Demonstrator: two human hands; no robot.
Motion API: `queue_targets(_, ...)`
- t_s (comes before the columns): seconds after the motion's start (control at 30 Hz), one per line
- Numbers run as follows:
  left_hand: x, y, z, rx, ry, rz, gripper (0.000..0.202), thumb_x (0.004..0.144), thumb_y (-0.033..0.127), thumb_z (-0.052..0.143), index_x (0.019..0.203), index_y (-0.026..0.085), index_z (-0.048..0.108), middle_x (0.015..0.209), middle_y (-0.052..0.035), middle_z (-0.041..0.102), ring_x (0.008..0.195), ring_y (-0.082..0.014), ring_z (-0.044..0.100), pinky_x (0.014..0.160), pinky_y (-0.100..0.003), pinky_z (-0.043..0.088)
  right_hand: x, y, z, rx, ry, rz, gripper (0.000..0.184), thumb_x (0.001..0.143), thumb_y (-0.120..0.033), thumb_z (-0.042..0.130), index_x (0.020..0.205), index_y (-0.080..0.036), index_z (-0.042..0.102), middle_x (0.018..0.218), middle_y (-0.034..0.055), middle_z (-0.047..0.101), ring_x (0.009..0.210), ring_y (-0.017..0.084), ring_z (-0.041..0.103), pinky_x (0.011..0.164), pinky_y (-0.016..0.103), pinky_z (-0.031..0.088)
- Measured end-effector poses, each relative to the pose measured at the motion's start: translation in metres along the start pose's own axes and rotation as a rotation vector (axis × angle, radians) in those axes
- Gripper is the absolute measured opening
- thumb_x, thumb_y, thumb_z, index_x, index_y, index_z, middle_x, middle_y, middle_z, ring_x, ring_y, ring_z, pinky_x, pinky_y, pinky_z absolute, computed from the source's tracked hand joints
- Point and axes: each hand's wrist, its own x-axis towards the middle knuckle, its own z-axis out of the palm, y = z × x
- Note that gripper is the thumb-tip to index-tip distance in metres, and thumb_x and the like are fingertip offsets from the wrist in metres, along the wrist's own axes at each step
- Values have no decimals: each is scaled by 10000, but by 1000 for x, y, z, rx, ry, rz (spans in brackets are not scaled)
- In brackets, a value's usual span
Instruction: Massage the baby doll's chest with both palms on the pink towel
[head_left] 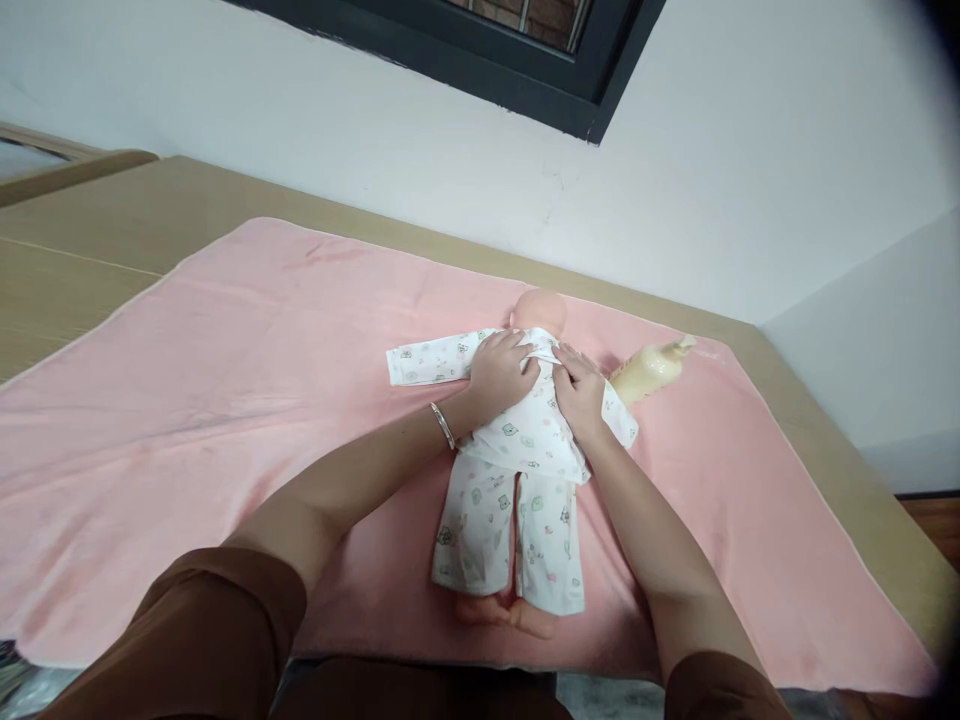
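Tugging the shirt [517,435] could be dragging the doll [540,312] towards the near edge of the blanket [225,420], where its legs are pointing; a sideways slip by the right hand [579,392] could be knocking the bottle [649,370] near the far right corner. Both it and the left hand [496,374] are half curling, touching the shirt's top; whether they're gripping cloth, I cannot tell.

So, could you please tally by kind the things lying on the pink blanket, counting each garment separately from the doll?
Doll: 1
White patterned top: 1
White patterned trousers, one pair: 1
Cream-coloured bottle: 1
Total: 4
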Motion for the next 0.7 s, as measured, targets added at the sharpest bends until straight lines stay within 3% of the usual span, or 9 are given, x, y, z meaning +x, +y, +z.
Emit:
queue_targets(0.3, -1, 3, -2, 24, 5, -49, 228, 825, 198, 550, 961, 147, 725, 1166, -125, 726, 1161, -289, 644, 1028, -449, 505, 2, -2, -1, 3, 0, -7, 380, 891, -204, 453, 1121, -261, 749, 1237, 37, 711, 1244, 252, 619, 1123, 529, 413)
queue_targets(0.7, 0, 4, -3, 21, -31, -86, 276, 848, 203, 528, 1056, 137, 696, 1202, -132, 705, 1192, -281, 618, 1065, -430, 473, 1, -3, -2, -18, -13, -10, 359, 904, -222, 475, 1136, -260, 746, 1246, 40, 705, 1248, 252, 617, 1128, 531, 414)
